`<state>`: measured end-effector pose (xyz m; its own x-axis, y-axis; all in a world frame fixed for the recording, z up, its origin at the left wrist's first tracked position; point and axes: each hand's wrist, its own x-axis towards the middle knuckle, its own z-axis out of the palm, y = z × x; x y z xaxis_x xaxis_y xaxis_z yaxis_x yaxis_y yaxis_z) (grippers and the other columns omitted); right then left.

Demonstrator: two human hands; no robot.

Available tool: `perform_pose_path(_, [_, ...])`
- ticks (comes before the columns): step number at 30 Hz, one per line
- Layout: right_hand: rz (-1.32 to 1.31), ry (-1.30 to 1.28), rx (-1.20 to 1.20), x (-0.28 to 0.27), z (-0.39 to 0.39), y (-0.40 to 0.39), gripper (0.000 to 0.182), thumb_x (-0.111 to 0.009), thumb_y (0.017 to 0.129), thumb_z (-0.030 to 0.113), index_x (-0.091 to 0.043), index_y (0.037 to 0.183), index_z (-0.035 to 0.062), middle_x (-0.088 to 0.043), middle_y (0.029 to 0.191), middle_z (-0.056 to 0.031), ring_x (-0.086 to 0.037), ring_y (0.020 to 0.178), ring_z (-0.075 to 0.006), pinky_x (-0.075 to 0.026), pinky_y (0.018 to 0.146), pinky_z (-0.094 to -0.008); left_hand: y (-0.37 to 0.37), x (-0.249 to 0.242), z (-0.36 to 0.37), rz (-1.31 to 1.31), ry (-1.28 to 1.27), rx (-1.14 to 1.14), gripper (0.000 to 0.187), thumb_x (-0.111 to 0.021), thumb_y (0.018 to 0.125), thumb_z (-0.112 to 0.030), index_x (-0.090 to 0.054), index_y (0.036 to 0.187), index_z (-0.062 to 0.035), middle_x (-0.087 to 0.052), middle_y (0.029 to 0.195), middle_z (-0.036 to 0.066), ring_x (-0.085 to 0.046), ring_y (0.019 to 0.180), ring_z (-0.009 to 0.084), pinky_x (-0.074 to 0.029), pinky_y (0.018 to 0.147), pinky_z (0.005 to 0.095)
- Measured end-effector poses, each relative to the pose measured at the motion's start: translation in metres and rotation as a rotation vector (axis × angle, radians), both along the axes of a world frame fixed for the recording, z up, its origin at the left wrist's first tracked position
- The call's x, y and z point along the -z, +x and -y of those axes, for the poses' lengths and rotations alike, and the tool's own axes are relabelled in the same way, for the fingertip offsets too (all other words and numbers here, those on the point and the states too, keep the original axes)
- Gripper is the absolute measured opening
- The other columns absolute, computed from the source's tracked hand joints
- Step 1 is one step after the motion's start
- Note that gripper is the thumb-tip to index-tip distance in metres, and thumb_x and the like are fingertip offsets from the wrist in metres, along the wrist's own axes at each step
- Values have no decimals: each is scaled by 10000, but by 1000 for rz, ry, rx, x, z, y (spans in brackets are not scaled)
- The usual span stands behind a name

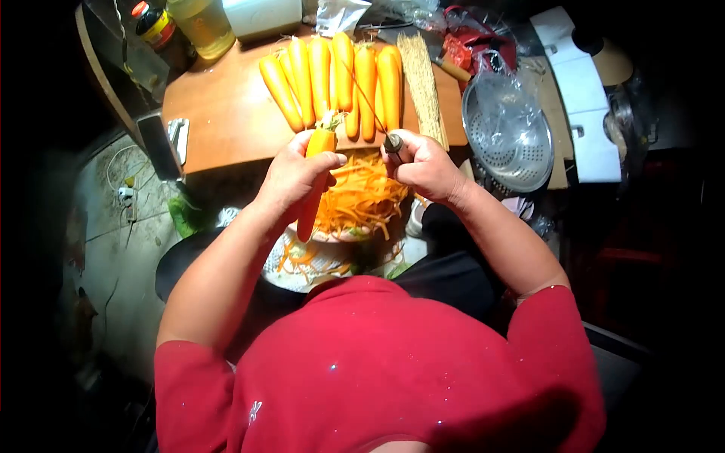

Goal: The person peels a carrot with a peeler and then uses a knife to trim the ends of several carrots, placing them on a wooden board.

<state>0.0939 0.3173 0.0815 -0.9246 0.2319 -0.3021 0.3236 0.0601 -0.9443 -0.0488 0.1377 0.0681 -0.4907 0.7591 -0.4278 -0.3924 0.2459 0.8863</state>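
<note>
My left hand (298,172) is closed around a carrot (321,143), its stem end pointing away from me and its tip hanging toward my lap. My right hand (423,162) grips the dark handle of a knife (395,143). The thin blade shows almost edge-on and slants up and left over the carrots on the table, apart from the carrot in my left hand. Several orange carrots (319,72) lie side by side on the wooden table (219,113). Below my hands, a heap of carrot peelings (362,198) fills a bowl, mostly hidden.
Right of the carrots lies a bundle of straw-like stalks (421,87). A metal colander (521,136) with clear plastic in it stands at the right. Bottles (200,30) and a white container (260,16) line the back left. A phone (158,143) sits by the left edge.
</note>
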Motion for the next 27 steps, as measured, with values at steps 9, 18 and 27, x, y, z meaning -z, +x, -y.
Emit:
perform_pose_path(9, [-149, 617, -21, 20, 50, -4, 219, -637, 736, 174, -611, 904, 36, -617, 798, -192, -620, 751, -362, -498, 679, -395, 0, 13, 18, 40, -35, 66, 233, -685, 792, -150, -630, 978, -21, -577, 722, 38, -510, 598, 117, -419, 559, 249])
perform_pose_path(18, [-43, 576, -31, 33, 43, -21, 258, -638, 737, 188, -635, 943, 32, -645, 841, -207, -635, 791, -374, -508, 713, -407, -10, 12, 15, 87, -78, 40, 205, -660, 810, -120, -644, 983, -10, -596, 740, 46, -532, 599, 130, -434, 546, 260])
perform_pose_path(27, [11, 535, -53, 33, 45, -17, 268, -628, 735, 261, -619, 858, 24, -638, 800, -231, -627, 801, -402, -503, 736, -461, -5, 18, 16, 84, -53, 50, 159, -671, 825, -102, -686, 964, -27, -645, 767, 15, -562, 637, 83, -460, 561, 240])
